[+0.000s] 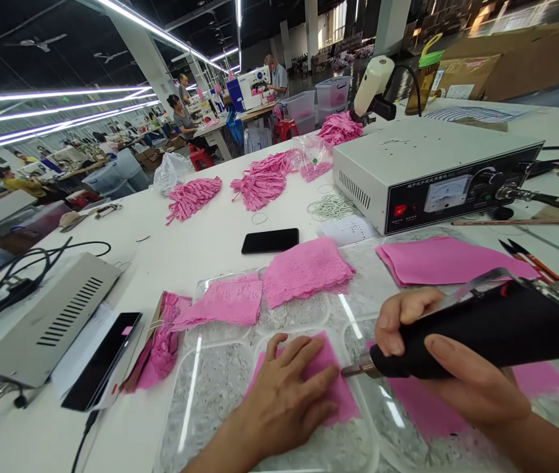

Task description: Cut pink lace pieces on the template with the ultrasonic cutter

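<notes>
My left hand (289,391) lies with spread fingers on a pink fabric piece (347,401), holding it against a clear plastic mat (200,401). My right hand (481,401) is wrapped round a black handheld ultrasonic tool (496,328). Its narrow metal tip (358,369) meets the fabric's right edge, close to my left fingertips. Beneath the tool, more pink fabric (427,410) shows on the mat. Just beyond my left hand lie a stack of pink lace-edged pieces (306,269) and another lace piece (230,303).
A grey control box (422,157) with a dial stands at the back right, near folded pink fabric (449,259). A black phone (270,240) lies mid-table. Pink strip bundles (259,184) sit farther back. At left are a grey vented box (57,322) and cables.
</notes>
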A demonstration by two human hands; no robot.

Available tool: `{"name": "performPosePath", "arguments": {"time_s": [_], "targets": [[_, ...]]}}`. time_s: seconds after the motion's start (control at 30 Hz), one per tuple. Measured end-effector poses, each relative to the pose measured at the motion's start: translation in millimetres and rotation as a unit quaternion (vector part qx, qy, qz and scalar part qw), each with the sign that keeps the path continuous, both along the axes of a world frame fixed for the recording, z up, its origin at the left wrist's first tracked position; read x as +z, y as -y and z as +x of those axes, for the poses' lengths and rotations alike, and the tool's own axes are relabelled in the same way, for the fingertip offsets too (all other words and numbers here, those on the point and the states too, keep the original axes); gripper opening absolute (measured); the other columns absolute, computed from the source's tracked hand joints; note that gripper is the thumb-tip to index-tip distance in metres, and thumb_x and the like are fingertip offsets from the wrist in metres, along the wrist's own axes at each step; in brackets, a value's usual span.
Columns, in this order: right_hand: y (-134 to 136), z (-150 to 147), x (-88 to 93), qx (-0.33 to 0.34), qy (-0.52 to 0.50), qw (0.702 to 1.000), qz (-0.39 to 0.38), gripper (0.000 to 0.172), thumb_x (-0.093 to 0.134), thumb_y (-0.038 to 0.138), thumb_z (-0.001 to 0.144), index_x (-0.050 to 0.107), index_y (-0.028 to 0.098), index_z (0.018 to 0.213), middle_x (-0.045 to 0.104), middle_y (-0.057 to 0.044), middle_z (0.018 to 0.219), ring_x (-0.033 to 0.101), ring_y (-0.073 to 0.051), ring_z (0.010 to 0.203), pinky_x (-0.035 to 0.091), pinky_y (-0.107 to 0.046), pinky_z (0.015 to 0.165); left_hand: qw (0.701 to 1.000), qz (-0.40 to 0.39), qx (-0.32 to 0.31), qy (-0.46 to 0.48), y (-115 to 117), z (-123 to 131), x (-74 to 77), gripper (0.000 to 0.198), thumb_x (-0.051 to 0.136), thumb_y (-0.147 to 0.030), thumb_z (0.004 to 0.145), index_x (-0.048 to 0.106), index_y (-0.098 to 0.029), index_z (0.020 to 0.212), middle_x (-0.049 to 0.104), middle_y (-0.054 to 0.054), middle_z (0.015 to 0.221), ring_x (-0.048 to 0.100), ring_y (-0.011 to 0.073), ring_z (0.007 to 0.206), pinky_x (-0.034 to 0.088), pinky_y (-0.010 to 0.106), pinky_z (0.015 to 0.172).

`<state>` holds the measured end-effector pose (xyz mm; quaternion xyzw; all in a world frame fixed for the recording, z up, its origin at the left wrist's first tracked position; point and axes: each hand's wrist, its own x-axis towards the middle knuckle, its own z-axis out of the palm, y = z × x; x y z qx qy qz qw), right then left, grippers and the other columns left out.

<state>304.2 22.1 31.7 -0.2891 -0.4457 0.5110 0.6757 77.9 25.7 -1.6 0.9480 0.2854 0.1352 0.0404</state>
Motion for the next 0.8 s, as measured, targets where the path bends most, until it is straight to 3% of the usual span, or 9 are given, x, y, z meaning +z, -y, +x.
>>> {"name": "performPosePath", "arguments": {"time_s": [0.23,0.37,0.47,0.57,0.7,0.8], "targets": [[-1,0,0.3,-0.002,-0.019,1.000,0.008,0.016,0.071,0.037,0.082,0.063,0.024,0.080,0.059,-0.002,0.071,0.056,-0.014,0.053,0.050,-0.030,0.049,1.000,0.007,-0.006,0.003,-1,-1,0.9,0.026,0.057,-0.037,0.093,0.062,-0.023,0.114,0.058,0.011,0.131,0.055,0.0267,0.113,0.038,0.049,0.097],[-3,21,5.9,-0.060,-0.068,0.996,0.000,0.015,0.073,0.035,0.077,0.066,0.023,0.080,0.057,-0.002,0.072,0.054,-0.014,0.053,0.050,-0.029,0.048,0.999,0.027,-0.018,-0.029,4,0,11.6,0.035,0.050,-0.038,0.097,0.056,-0.020,0.126,0.055,0.014,0.136,0.052,0.0298,0.120,0.038,0.053,0.098],[-5,41,7.3,-0.109,-0.059,0.992,-0.017,0.017,0.077,0.035,0.070,0.065,0.023,0.074,0.054,-0.002,0.071,0.052,-0.014,0.052,0.050,-0.031,0.047,0.997,0.054,-0.042,-0.034,15,8,11.9,0.042,0.045,-0.043,0.099,0.053,-0.015,0.130,0.060,0.013,0.132,0.054,0.0270,0.120,0.038,0.048,0.101],[-6,51,3.1,-0.123,-0.054,0.990,-0.036,0.015,0.075,0.033,0.070,0.064,0.022,0.073,0.052,-0.003,0.072,0.051,-0.015,0.053,0.051,-0.032,0.049,0.992,0.107,-0.060,0.019,29,29,-5.1,0.047,0.039,-0.051,0.100,0.057,-0.015,0.124,0.065,0.010,0.124,0.057,0.0222,0.116,0.038,0.041,0.102],[-6,48,-5.0,-0.118,-0.067,0.990,-0.048,0.011,0.072,0.030,0.072,0.064,0.022,0.074,0.052,-0.003,0.073,0.051,-0.015,0.054,0.052,-0.031,0.049,0.980,0.166,-0.003,0.107,41,64,-36.0,0.051,0.041,-0.062,0.095,0.062,-0.020,0.117,0.067,0.007,0.120,0.056,0.0215,0.116,0.032,0.042,0.106],[-6,45,-8.2,-0.104,-0.059,0.992,-0.050,0.015,0.074,0.033,0.071,0.064,0.023,0.074,0.053,-0.003,0.073,0.052,-0.015,0.054,0.053,-0.031,0.050,0.971,0.190,0.029,0.144,45,81,-44.0,0.053,0.042,-0.066,0.092,0.065,-0.023,0.112,0.068,0.005,0.116,0.058,0.0213,0.113,0.031,0.041,0.107]]}}
